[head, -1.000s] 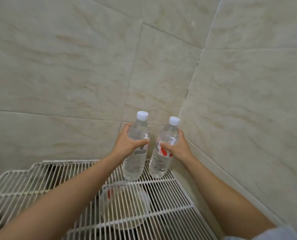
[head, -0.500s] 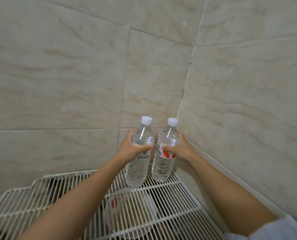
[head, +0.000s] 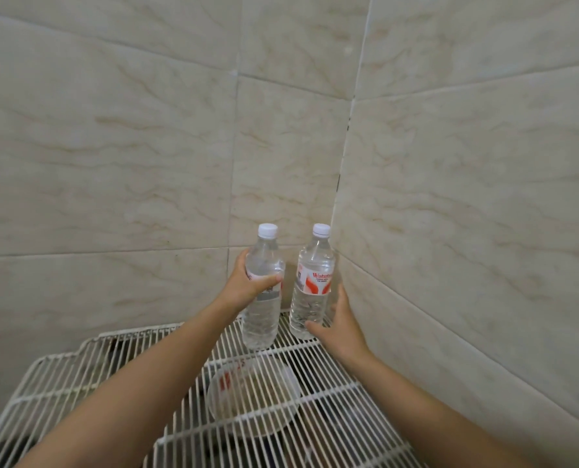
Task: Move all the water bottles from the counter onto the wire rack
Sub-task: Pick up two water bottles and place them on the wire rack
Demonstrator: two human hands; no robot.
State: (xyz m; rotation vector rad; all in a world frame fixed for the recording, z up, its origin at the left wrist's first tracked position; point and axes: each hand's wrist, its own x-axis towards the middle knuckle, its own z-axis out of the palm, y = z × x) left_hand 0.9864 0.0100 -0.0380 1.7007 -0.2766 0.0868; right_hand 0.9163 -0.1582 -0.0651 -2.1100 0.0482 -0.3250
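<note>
L bottle [head: 261, 319] label: under grip | dish [head: 252, 398] contents: blurred | rack [head: 62, 376]: cropped

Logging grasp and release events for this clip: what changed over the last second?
The right hand let go of the red-labelled water bottle, opened and slid down beside its base; that bottle now stands on the wire rack in the corner. The left hand still grips the other water bottle, upright, its base at the rack.
</note>
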